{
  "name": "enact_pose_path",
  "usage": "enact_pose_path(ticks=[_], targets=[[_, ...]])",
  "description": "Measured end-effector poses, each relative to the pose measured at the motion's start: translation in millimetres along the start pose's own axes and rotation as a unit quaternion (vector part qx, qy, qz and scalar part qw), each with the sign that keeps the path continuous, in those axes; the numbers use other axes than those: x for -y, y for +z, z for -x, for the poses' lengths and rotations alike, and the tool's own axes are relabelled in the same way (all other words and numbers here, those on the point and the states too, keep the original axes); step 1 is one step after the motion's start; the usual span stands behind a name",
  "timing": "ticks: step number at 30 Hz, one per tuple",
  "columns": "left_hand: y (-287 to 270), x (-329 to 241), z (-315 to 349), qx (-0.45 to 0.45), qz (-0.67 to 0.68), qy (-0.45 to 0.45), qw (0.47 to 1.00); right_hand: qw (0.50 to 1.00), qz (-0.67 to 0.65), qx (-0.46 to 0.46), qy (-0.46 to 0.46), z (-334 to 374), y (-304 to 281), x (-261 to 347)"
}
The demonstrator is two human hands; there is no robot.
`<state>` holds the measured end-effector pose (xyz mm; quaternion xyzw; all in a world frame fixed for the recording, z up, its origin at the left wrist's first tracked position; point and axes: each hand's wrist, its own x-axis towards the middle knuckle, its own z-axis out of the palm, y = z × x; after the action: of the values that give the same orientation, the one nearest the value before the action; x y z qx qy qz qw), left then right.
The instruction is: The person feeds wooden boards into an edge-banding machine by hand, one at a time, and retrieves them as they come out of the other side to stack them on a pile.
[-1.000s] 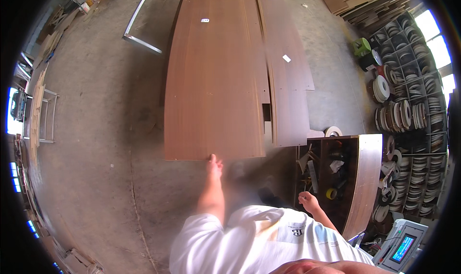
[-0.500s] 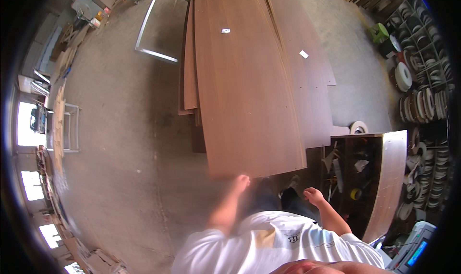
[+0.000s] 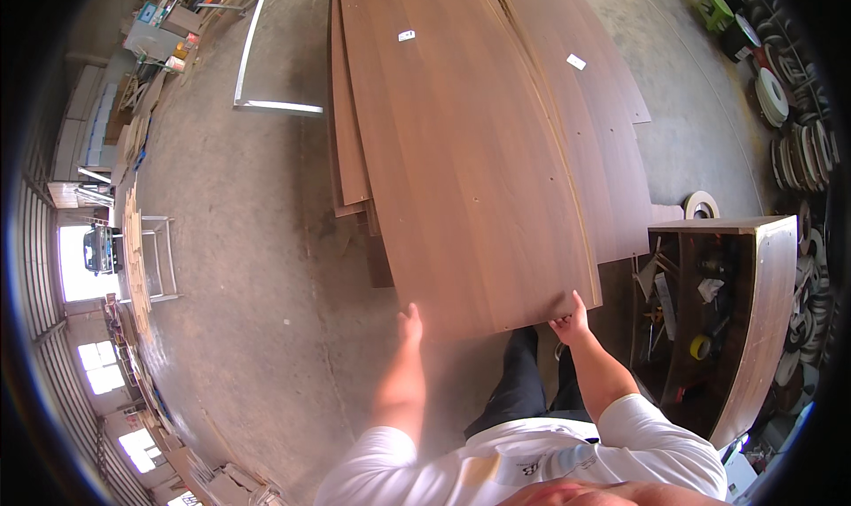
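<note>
A long brown wood-grain panel (image 3: 470, 169) lies on top of a stack, its near end toward me. My left hand (image 3: 409, 324) is at the panel's near left corner, slightly blurred, its fingers partly hidden at the edge. At the near right corner, my right hand (image 3: 570, 322) grips the near edge, thumb raised and fingers curled at the rim. A small white label (image 3: 406, 36) is stuck on the panel's far part. Beside it on the right lies another brown panel (image 3: 612, 169), bearing a white label (image 3: 576, 62) and several small holes.
Right of me stands an open dark cabinet (image 3: 771, 302) holding tools and a yellow tape roll (image 3: 700, 346). Rolls of edge banding (image 3: 798, 156) line the right side. A metal frame (image 3: 239, 62) lies on the floor at far left. A rack with boards (image 3: 137, 258) stands farther left.
My left hand has moved left to the panel's corner. My right hand has come up and forward onto the near edge. The view has shifted, with the cabinet appearing farther right.
</note>
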<state>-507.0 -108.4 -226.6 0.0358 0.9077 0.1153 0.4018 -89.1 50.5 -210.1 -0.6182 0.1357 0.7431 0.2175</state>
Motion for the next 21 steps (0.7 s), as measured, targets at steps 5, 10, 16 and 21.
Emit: enact_pose_path(ticks=[5,10,16,21], targets=[[-10,1,-2,0.055,0.045,0.03,0.997,0.999,-0.025,-0.033,-0.032,22,5,-1],[-32,29,4,0.231,0.174,0.034,0.957,0.993,0.025,-0.07,-0.093,31,-15,10],[-43,-23,110,0.359,0.328,-0.033,0.873,0.968,0.023,-0.153,-0.197,103,-17,52],[-63,-46,190,0.473,0.356,0.006,0.806,0.963,-0.005,-0.068,-0.261,172,-28,92]])
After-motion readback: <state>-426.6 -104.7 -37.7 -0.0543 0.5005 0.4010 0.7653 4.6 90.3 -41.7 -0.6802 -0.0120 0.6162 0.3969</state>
